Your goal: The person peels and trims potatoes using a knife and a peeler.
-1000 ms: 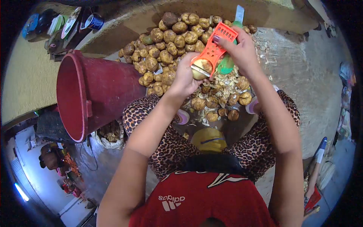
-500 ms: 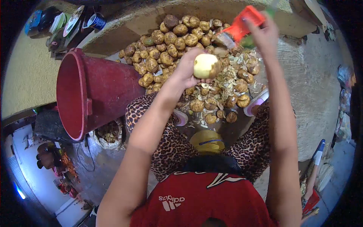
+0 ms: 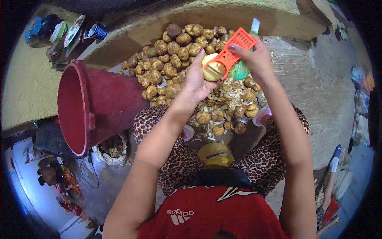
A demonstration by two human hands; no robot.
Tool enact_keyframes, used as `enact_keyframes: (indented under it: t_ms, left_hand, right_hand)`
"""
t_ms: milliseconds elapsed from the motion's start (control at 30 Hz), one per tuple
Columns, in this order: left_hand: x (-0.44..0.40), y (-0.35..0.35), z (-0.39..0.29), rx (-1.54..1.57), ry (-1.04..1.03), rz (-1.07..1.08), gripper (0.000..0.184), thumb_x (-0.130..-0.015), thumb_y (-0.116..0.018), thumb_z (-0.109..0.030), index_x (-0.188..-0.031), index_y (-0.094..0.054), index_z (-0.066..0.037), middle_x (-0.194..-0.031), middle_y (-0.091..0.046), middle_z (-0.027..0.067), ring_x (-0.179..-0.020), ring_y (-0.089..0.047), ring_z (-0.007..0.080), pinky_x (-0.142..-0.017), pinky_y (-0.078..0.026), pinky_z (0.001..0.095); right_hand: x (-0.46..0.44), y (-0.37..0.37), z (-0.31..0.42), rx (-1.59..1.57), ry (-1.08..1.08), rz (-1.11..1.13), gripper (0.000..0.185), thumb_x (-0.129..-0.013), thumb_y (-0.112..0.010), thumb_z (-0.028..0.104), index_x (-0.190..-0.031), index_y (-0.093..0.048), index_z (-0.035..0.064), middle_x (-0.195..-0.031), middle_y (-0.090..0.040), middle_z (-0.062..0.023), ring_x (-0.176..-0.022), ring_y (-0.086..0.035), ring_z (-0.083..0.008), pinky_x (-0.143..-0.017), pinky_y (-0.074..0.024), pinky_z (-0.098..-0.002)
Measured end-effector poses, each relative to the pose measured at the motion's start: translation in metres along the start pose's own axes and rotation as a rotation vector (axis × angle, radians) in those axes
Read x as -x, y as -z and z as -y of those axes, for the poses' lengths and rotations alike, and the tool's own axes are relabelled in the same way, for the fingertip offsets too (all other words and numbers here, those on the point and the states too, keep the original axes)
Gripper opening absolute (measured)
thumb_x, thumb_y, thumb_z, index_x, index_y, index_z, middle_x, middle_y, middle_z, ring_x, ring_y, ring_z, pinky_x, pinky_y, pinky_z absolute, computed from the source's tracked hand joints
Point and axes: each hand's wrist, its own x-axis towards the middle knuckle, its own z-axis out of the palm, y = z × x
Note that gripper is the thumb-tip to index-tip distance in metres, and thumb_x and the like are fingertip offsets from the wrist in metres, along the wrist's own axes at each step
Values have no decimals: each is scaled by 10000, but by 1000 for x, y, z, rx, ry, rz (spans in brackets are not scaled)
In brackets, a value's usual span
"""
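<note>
My left hand (image 3: 195, 81) cups a pale, mostly peeled round tuber (image 3: 209, 65), its fingers wrapped round the side and underside. An orange peeler (image 3: 232, 51) lies with its blade across the tuber's right part. My right hand (image 3: 256, 55) is closed on the peeler's wide slotted end, and a green knife (image 3: 241, 70) with a pale blade end is in the same grip. Beneath and behind both hands are a heap of brown tubers (image 3: 173, 59) and scattered pale peelings (image 3: 230, 92).
A large red bucket (image 3: 107, 104) lies on its side at the left, beside a white sack (image 3: 113, 151). Between my legs is a yellow container (image 3: 216, 154). A low wall (image 3: 254, 16) runs behind the heap. Plastic bags (image 3: 361, 103) lie far right.
Half a second ago the peeler was lifted off to the upper right, apart from the tuber. My right hand has brought it back down and left, onto the tuber.
</note>
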Motion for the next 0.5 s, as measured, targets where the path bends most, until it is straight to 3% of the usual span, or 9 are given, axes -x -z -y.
enact_keyframes:
  t_ms: [67,100,200,233,333,500]
  left_hand:
    - [-2,-2,1,-33,-15,-80,399,-909,-336,-386,-1034,-542,-68,-874,-632,82,-674,-624,182,-477,-509,292]
    - [-2,-1,2,-66,-28,-93,384,-899,-347,-373,-1016,-544,-64,-854,-632,86,-656,-622,190,-466,-504,294]
    - [-4,1,5,-165,-66,-128,341,-871,-381,-333,-964,-551,-51,-792,-635,96,-603,-619,211,-433,-492,301]
    - [-3,-2,11,-113,-95,-112,341,-861,-392,-336,-936,-550,-43,-752,-631,113,-573,-613,229,-408,-478,300]
    - [3,0,6,-165,-16,-118,368,-869,-380,-348,-946,-552,-32,-791,-631,121,-576,-612,234,-408,-476,299]
    - [5,-9,2,-210,-11,-86,410,-900,-318,-357,-1011,-535,-27,-731,-624,129,-608,-632,241,-455,-539,296]
  right_hand:
    - [3,-2,6,276,107,17,337,-744,-672,66,-1037,-517,3,-906,-610,-49,-827,-595,-126,-750,-485,-271]
    - [-1,-2,2,265,224,-60,220,-718,-697,130,-869,-574,26,-761,-628,-36,-701,-596,-99,-661,-484,-255]
    - [-16,25,12,260,328,-193,208,-721,-697,131,-842,-565,25,-767,-631,-46,-694,-599,-102,-638,-485,-257]
    - [-30,41,16,497,463,-337,205,-728,-695,115,-847,-555,25,-775,-631,-51,-685,-602,-110,-628,-494,-260]
    - [-34,50,23,57,253,-239,227,-726,-699,104,-880,-551,27,-788,-631,-51,-691,-604,-116,-630,-498,-260]
    - [-7,7,2,96,48,-55,274,-716,-708,110,-926,-553,24,-793,-625,-41,-697,-599,-110,-640,-492,-253]
